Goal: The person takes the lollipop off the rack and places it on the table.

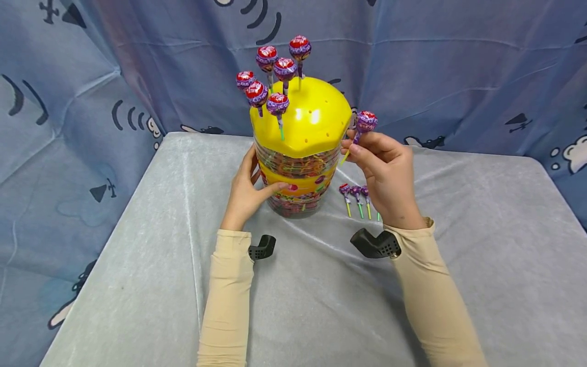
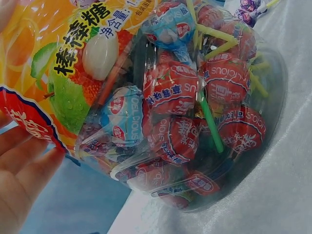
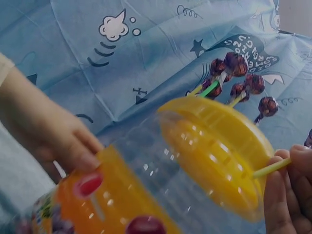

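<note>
A clear plastic candy jar (image 1: 300,204) full of wrapped lollipops stands upright on the table, topped by a yellow lid (image 1: 316,117) with small holes. Several purple-and-red lollipops (image 1: 277,104) stick up from the lid's left and back part. My left hand (image 1: 247,191) grips the jar's left side, thumb across the front of its orange label (image 2: 73,63). Beside the lid's right edge, my right hand (image 1: 387,165) pinches a lollipop (image 1: 367,122) by its yellow stick, candy end up. In the right wrist view the stick (image 3: 271,167) points at the lid's side.
Right of the jar, several loose lollipops (image 1: 356,191) lie in a row on the table, partly behind my right hand. A grey cloth (image 1: 137,244) covers the table. A patterned blue curtain (image 1: 435,61) hangs behind it and on the left.
</note>
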Tool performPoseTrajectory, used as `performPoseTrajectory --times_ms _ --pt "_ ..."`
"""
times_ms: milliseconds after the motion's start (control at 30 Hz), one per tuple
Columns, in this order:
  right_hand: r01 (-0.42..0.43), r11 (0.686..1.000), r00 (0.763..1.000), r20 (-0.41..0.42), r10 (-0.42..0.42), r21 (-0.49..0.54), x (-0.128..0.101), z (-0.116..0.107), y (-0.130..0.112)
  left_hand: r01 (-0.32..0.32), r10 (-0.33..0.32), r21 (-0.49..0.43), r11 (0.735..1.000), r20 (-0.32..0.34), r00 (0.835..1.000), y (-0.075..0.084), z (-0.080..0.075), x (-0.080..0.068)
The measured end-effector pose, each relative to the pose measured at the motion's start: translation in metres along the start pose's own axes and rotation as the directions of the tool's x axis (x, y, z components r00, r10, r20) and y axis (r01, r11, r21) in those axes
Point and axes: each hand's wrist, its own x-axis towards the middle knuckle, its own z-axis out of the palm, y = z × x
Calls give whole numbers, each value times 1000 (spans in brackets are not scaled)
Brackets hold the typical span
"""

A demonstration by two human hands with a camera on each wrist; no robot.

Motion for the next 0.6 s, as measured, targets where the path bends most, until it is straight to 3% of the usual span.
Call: performPoseTrajectory --times_ms 600 --pt "-212 973 977 -52 208 -90 -43 -50 25 -4 4 1 1000 -1 1000 2 0 -1"
